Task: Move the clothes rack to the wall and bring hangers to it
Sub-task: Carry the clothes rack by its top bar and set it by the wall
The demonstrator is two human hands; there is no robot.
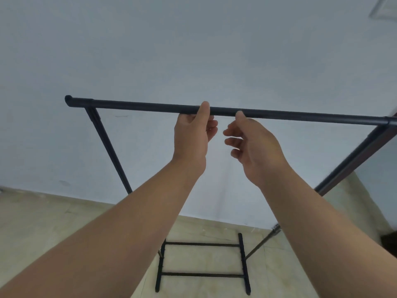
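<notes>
Clothes rack stands right in front of me, close against the pale wall, and its black top bar runs long from my left to my right, dipping a little toward the right side of my view. Its capped left end sticks out past the left upright, which slants down toward the tiled floor; the right upright drops away beyond my right wrist. Below my forearms, the rack's low base frame lies flat on the floor, two crossbars between two short rails. My left hand is raised to the bar near its middle, thumb up against the near face and the fingers curled round from beneath, so I have the bar pinched in a closed grip. My right hand is just beside it, to the right, palm turned inward toward the left hand. Only its thumb tip touches the underside of the bar; the other fingers hang loosely curled and apart below the bar, closed on nothing. Both arms reach up and forward, bare to the elbow, wrists nearly straight, hands close together but not touching. At the far upper right, well above my right hand, a blurred pale frame shows on the wall.
</notes>
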